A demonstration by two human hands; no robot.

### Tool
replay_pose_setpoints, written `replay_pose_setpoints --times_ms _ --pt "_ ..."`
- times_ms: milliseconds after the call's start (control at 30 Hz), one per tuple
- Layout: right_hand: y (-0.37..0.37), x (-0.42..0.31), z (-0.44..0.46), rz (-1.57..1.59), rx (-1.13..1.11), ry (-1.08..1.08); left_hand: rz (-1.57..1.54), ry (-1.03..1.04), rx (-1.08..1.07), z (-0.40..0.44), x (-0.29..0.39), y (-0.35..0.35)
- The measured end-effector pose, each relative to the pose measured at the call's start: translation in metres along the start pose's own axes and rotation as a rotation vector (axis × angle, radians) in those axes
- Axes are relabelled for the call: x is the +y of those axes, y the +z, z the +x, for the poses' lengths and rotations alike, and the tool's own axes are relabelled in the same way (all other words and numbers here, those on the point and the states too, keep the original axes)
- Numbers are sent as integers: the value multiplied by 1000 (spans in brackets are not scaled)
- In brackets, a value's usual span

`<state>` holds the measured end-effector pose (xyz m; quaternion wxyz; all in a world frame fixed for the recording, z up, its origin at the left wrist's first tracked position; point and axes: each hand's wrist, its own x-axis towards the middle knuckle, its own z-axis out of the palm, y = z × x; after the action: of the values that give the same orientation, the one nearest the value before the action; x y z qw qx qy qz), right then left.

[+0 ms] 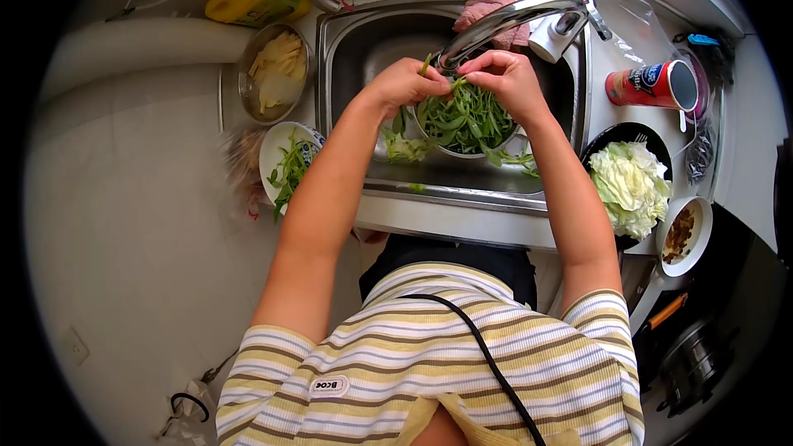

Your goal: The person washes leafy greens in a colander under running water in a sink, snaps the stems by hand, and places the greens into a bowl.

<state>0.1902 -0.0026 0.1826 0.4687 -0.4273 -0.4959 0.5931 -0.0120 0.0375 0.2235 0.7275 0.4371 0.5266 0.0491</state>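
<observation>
Over the sink (376, 172), my left hand (403, 85) pinches a green leafy stem (426, 64). Opposite it, the thumb and fingertips of my right hand (508, 81) are closed on a leafy sprig (458, 83). Below both hands, a bowl heaped with leafy greens (471, 120) stands in the sink. Loose leaves (405, 147) lie in the sink to the left of that bowl. The chrome faucet (512, 21) arches just above my fingers and hides a little of the bowl's far side.
Left of the sink are a bowl of pale slices (281, 70), a white bowl with greens (289, 172) and a yellow bottle (258, 2). On the right stand a red canister (648, 85), cabbage leaves (632, 186) in a black dish and a white bowl with brown pieces (698, 235).
</observation>
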Motion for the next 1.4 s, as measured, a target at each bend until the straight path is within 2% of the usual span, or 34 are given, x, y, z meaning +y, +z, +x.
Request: replay_pose_setpoints --times_ms 67,133,200,233,267,333,400,467,500,567,733,800,900,967,1033,1100,1133,1200,1300,1367,1400 --pt "-5 1 -4 329 100 97 -49 -20 10 3 -5 1" --pt "-11 8 -10 389 147 111 -127 -65 -7 6 -8 0" --pt "-16 13 -15 812 319 199 -104 -54 26 8 -12 3" --pt "-16 12 -17 730 432 249 -85 -44 61 8 -14 4" --pt "-16 17 -19 731 433 249 -84 -46 60 7 -15 4" --pt "-17 22 -24 -84 441 272 -140 -57 81 6 -14 6" --pt "-6 23 -26 191 286 389 -146 -37 68 6 -12 10" --pt "8 16 -24 442 233 425 -154 -17 55 7 -12 15" --pt "12 15 -23 443 232 423 -129 -11 82 8 -11 18" --pt "19 16 -21 249 208 248 -101 -6 111 9 -10 21" --pt "17 17 -16 2 261 216 -13 -35 84 5 0 25" --pt "13 13 -16 -407 435 146 -44 -43 102 5 1 24" --pt "-12 14 -30 -641 517 83 -116 -39 72 5 1 15" --pt "-29 29 -57 -923 447 165 -157 -31 23 4 -2 11" --pt "-36 42 -92 -1121 323 382 -271 -9 42 8 -3 12" --pt "-38 68 -120 -1228 63 594 -328 30 19 11 -7 13" --pt "-39 102 -136 -1302 -29 566 -378 68 3 12 -8 12" --pt "-28 102 -143 -1353 68 562 -429 58 18 14 -9 13" --pt "-30 40 -112 -1334 28 655 -356 19 3 17 -12 9" --pt "-30 23 -88 -992 356 323 -285 -18 14 12 -4 13" --pt "-27 16 -71 -699 450 72 -216 -57 27 9 -1 16"
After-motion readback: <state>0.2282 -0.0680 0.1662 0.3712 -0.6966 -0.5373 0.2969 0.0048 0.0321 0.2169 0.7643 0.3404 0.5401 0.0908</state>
